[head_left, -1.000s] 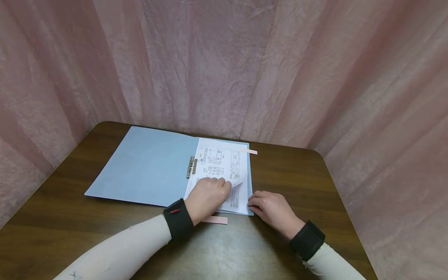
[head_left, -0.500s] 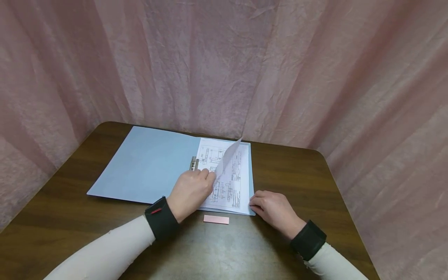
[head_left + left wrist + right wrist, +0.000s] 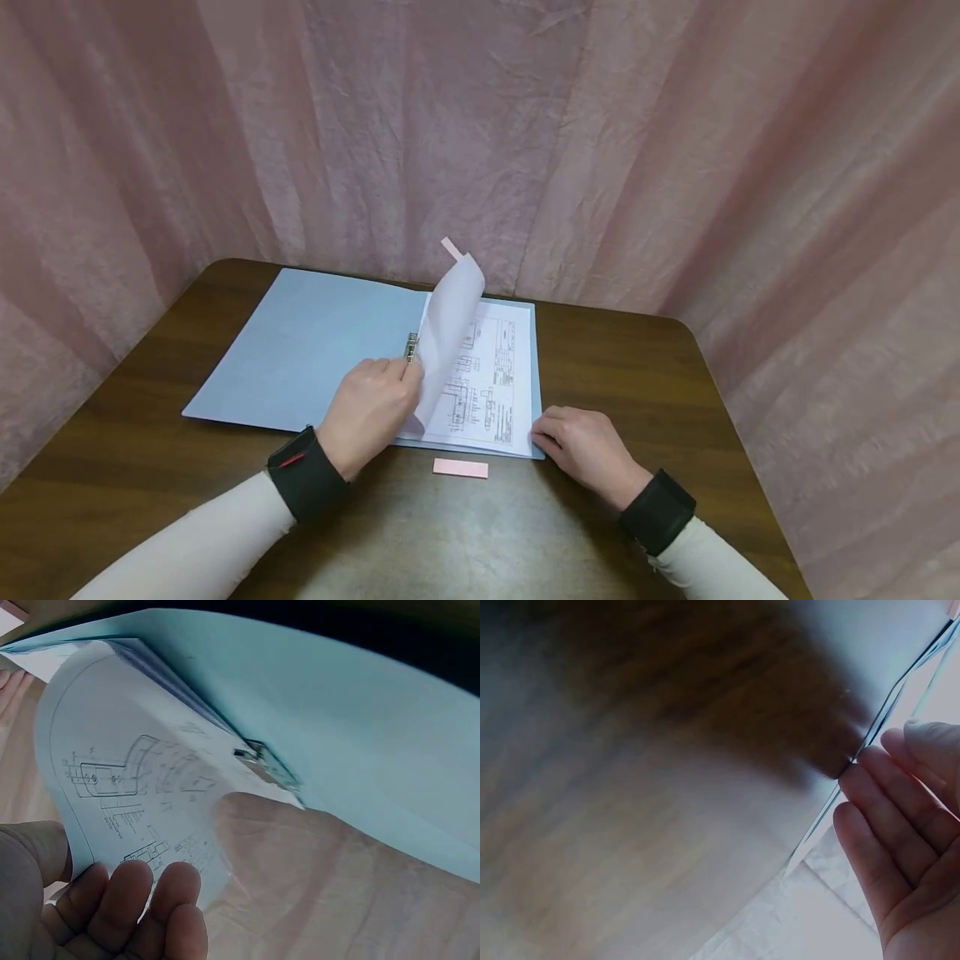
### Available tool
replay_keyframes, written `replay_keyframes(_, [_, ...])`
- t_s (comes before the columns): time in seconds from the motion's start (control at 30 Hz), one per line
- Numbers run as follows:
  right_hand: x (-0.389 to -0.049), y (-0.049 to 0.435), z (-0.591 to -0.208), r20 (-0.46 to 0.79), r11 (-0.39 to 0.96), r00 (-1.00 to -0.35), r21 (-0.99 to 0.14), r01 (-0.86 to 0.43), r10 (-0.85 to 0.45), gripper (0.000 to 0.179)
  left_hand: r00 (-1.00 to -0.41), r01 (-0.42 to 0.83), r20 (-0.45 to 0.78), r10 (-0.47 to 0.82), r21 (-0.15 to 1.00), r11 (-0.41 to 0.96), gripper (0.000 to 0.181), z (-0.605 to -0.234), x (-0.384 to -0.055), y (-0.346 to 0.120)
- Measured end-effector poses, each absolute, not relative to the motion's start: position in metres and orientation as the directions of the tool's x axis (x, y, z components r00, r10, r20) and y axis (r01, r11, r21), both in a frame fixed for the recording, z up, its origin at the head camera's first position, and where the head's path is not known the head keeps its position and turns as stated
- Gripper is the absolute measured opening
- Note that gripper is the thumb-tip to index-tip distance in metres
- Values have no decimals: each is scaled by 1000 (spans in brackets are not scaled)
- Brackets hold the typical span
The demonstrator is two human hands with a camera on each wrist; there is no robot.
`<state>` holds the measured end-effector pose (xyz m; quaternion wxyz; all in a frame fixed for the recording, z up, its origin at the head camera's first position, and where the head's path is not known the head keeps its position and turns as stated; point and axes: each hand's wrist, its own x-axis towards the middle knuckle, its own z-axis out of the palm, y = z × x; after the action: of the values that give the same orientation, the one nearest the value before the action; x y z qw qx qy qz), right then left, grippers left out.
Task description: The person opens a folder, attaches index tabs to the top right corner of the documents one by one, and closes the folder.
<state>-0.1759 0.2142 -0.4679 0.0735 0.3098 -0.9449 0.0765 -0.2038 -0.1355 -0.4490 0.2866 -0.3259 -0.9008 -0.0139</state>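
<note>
My left hand [image 3: 371, 408] pinches the edge of a printed sheet [image 3: 450, 312], which curls up and leftward toward the metal clip [image 3: 411, 346]. In the left wrist view the sheet [image 3: 112, 727] shows line drawings, with the thumb on one side and curled fingers on the other. A pink sticky tab [image 3: 452, 248] juts from its raised far corner. Below lies another drawing sheet [image 3: 498, 392] in the open light-blue folder [image 3: 330, 333]. My right hand [image 3: 585, 450] rests at the folder's near right corner; its fingers [image 3: 885, 817] extend to the edge, fairly straight.
A pink sticky-note pad [image 3: 461, 468] lies on the brown wooden table [image 3: 622, 367] just in front of the folder. Behind the table hangs a pink curtain [image 3: 525, 125], which also runs along both sides.
My left hand has moved leftward, lifting the top sheet from nearly flat and turning it toward the clip. The sheet beneath is now more exposed. My right hand stays at the corner.
</note>
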Motion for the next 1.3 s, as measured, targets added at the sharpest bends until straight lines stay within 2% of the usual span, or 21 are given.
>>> replay_keyframes(0.33, [-180, 206, -459, 166, 804, -806, -97, -587, -569, 14, -700, 526, 475, 534, -164, 835, 27, -453, -202, -165])
replay_keyframes(0.47, [-182, 202, -460, 174, 795, -797, -102, -598, -578, 24, -715, 507, 472, 516, -158, 848, 26, -457, -203, -176])
replay_keyframes(0.6, [-182, 198, -463, 126, 792, -801, -123, -599, -586, 35, -733, 486, 462, 500, -160, 859, 26, -461, -203, -186])
replay_keyframes(0.97, [-180, 199, -467, 113, 778, -785, -104, -619, -609, 27, -717, 462, 513, 471, -156, 873, 28, -473, -196, -200])
replay_keyframes(1.3, [-179, 198, -466, 118, 779, -785, -98, -619, -608, 26, -768, 423, 463, 443, -153, 893, 30, -478, -190, -203])
